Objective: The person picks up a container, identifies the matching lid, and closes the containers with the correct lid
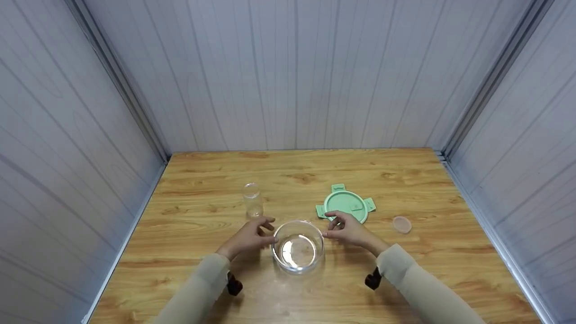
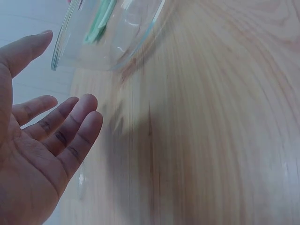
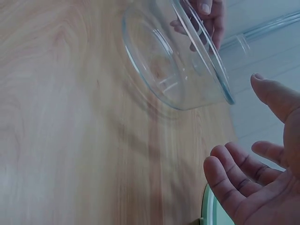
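A round clear glass bowl (image 1: 298, 263) stands upright on the wooden table between the two hands. My left hand (image 1: 249, 237) is at its left side, thumb near the rim; in the left wrist view the thumb and loosely bent fingers (image 2: 79, 136) stand apart from the glass (image 2: 93, 58). On the other side my right hand (image 1: 353, 230) hovers by the rim, and the right wrist view shows a gap between its thumb and the bowl (image 3: 154, 89). Neither hand holds anything. The right fingers overlap a green lid (image 1: 344, 202) with side flaps in the head view.
Behind the left hand is a clear glass jar (image 1: 253, 202). A small translucent pinkish disc (image 1: 402, 224) lies right of the green lid. Pale panel walls (image 1: 288, 76) enclose the table (image 1: 189, 175) at the back and both sides.
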The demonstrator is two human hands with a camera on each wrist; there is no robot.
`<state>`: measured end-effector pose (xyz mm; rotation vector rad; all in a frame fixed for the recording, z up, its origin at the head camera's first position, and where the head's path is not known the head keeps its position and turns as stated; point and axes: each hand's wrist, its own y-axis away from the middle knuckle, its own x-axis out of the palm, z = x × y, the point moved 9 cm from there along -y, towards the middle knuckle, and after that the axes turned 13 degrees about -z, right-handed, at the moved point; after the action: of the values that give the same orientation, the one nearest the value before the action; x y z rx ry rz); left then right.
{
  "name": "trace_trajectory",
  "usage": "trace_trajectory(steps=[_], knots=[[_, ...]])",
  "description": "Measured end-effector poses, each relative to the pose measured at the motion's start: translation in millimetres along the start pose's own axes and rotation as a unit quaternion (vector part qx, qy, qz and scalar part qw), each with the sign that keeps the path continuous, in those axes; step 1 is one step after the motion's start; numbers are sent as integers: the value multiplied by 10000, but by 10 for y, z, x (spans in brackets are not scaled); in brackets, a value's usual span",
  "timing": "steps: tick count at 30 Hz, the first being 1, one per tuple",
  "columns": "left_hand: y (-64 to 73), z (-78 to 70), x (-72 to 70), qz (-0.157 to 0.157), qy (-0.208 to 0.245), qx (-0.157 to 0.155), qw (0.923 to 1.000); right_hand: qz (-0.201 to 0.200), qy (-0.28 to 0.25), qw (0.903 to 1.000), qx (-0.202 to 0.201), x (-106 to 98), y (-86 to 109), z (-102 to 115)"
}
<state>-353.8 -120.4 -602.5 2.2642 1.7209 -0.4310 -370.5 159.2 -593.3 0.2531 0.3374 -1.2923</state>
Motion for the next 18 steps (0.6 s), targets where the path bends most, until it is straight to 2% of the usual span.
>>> trace_trajectory(steps=[7, 18], knots=[[-2, -21, 36, 5, -32, 6, 10000, 156, 22, 9996, -231, 95, 26, 33], [-9, -75, 91, 37, -204, 402, 9990, 322, 1, 9995, 41, 221, 56, -11]])
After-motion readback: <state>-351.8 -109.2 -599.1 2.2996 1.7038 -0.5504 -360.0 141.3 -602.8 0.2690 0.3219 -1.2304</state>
